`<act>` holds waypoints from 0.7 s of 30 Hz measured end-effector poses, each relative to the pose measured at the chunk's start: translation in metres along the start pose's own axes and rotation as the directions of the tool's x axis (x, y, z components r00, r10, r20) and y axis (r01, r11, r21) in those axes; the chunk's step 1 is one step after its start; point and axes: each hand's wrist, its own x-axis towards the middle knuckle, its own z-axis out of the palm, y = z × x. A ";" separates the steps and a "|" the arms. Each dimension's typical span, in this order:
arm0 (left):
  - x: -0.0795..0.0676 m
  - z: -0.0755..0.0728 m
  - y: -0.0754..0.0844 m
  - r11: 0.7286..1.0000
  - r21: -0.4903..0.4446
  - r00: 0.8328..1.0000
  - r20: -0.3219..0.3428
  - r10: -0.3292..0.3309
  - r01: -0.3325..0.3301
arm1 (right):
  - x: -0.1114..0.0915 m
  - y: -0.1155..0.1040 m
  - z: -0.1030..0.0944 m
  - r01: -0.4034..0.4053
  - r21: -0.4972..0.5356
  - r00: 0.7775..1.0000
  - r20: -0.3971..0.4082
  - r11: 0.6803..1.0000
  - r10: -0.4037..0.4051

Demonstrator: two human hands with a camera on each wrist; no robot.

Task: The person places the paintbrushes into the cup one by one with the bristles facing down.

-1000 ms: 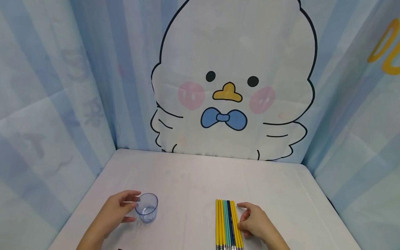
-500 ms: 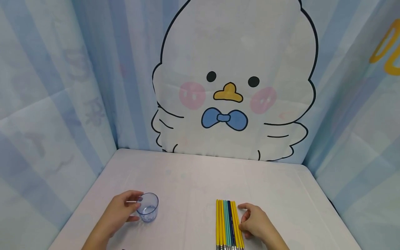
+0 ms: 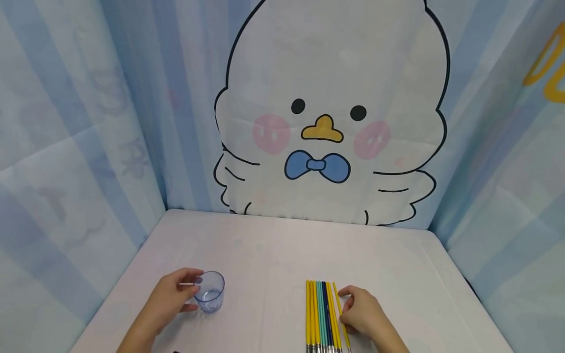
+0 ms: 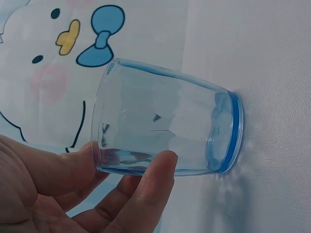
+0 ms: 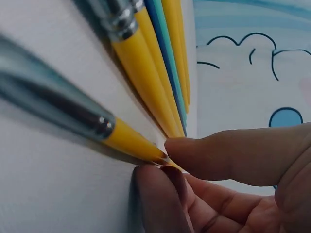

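Note:
A clear bluish plastic cup (image 3: 209,294) stands upright on the left part of the table. My left hand (image 3: 169,300) holds it from its left side, thumb against the wall and fingers near the rim. Toward the right lies a row of paintbrushes (image 3: 319,314) with yellow, teal and dark blue handles, metal ferrules facing me. My right hand (image 3: 365,313) pinches one yellow paintbrush (image 5: 131,141) by its handle between thumb and finger. That brush sits at a slant, slightly apart from the row's right end. The bristles fall outside the head view.
A white cloth covers the table (image 3: 265,250). Behind it hangs a light blue curtain (image 3: 190,122) with a large white cartoon bird, and similar curtains close off both sides. A small dark object (image 3: 176,351) peeks in at the bottom edge.
My right hand has drawn the rightmost yellow paintbrush slightly away from the row, to the right. The left hand has closed in on the cup, which stays in place.

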 end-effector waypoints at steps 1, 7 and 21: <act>0.000 0.000 0.000 1.000 0.000 1.000 0.000 0.000 0.000 | 0.000 -0.001 0.000 0.003 -0.005 1.000 -0.001 1.000 -0.003; -0.001 0.000 0.001 1.000 0.000 1.000 0.000 -0.015 0.015 | -0.001 -0.005 0.000 0.036 -0.076 0.999 -0.012 0.996 -0.037; -0.001 0.000 0.003 1.000 -0.008 1.000 -0.001 -0.003 0.003 | -0.003 -0.008 0.002 0.055 -0.108 0.998 -0.014 0.993 -0.057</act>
